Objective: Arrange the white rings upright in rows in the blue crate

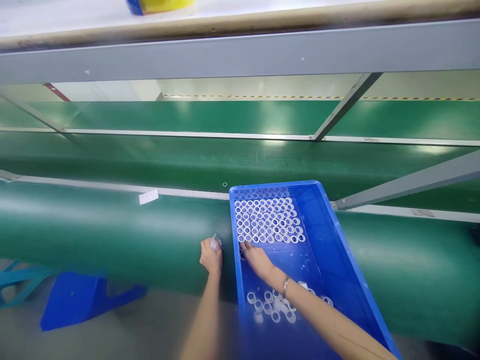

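Note:
Inside the blue plastic tray [343,255], white rings [262,217] stand in neat rows at the far end. My right hand [257,257] reaches in just below the lowest row at the left wall. Its fingers are pinched at a white ring [242,256], partly hidden by the fingertips. Outside the tray's left wall, my left hand [212,256] is closed around a crumpled clear plastic piece [215,243], perhaps a small bag; its contents cannot be made out. Loose white rings [275,316] lie scattered nearer me in the tray, some under my right forearm.
The tray lies on a green-covered bench [112,220] with a metal strip along its back. A white paper slip [149,196] rests near that strip. One small ring [225,184] sits beyond it. Grey posts [412,182] and a shelf [240,50] rise behind; a blue stool [75,300] stands lower left.

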